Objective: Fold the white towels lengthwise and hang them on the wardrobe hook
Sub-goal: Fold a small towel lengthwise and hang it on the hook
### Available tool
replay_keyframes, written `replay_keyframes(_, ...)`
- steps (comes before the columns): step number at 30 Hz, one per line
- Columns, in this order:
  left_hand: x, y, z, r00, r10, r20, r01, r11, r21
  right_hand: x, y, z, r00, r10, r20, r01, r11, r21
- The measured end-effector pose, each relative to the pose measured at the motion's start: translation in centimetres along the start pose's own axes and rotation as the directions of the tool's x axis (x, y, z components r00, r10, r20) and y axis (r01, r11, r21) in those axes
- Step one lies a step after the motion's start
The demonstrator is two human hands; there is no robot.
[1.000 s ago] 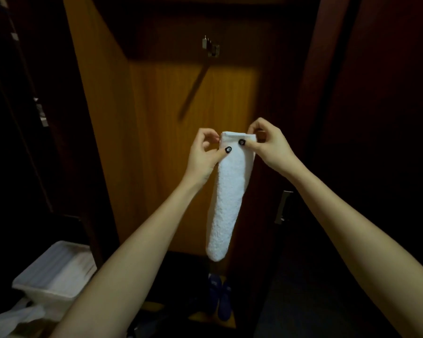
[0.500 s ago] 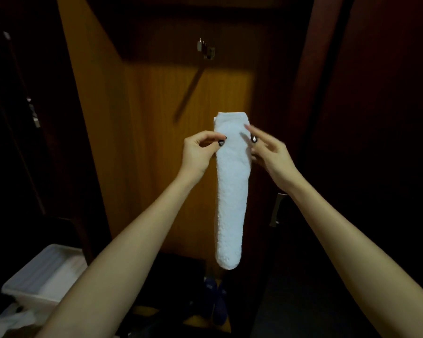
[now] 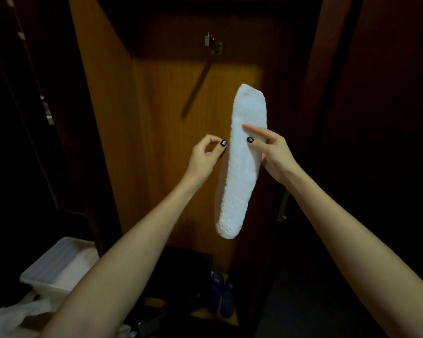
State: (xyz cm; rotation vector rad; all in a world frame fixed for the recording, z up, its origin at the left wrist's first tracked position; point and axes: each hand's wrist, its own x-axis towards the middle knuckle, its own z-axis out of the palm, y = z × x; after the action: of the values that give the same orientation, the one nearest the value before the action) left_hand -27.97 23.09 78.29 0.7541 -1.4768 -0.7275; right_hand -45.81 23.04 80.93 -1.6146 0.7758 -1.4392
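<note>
A white towel (image 3: 242, 167), folded into a long narrow strip, hangs upright in front of the open wardrobe. My right hand (image 3: 271, 152) pinches it a third of the way down, thumb and forefinger on the front, other fingers behind. My left hand (image 3: 205, 154) has its fingers curled, with thumb and forefinger meeting at the towel's left edge. The towel's top end stands above both hands and its lower end hangs free. The metal hook (image 3: 214, 43) sits on the wardrobe's back panel, above and left of the towel, with nothing on it.
A white bin (image 3: 42, 276) holding white cloth stands at the lower left, with a crumpled plastic bag (image 3: 10, 315) in front of it. Blue slippers (image 3: 221, 293) lie on the wardrobe floor. Dark wardrobe doors flank the opening; a metal handle (image 3: 282, 208) is on the right one.
Both hands have slid from the towel's top end down to its middle. The towel has risen, so its top end now stands above the hands, closer to the hook.
</note>
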Motion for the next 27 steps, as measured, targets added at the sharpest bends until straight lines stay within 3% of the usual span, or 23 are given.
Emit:
replay_keyframes(7,-1.1,-2.0,0.2,0.999,0.006,0.041,-0.004,0.999,-0.033,1.1,-0.8,-1.2,0.996,0.083,-0.020,-0.081,0.991,0.106)
replay_keyframes(12,-1.7,-1.8,0.5,0.978,-0.092,0.188,0.098,0.995,-0.027,0.9,-1.2,-1.6,0.995,0.103,-0.016,-0.099,0.986,0.136)
replay_keyframes(18,-1.9,-3.0,0.7,0.894,-0.269,0.360,0.273,0.961,0.039,1.1,-1.3,-2.7,0.991,0.116,-0.069,-0.101,0.977,0.189)
replay_keyframes(27,-2.9,-4.6,0.0,0.753,-0.390,0.530,0.324,0.921,0.217,1.0,-0.8,-4.9,0.970,0.128,-0.205,-0.081,0.972,0.223)
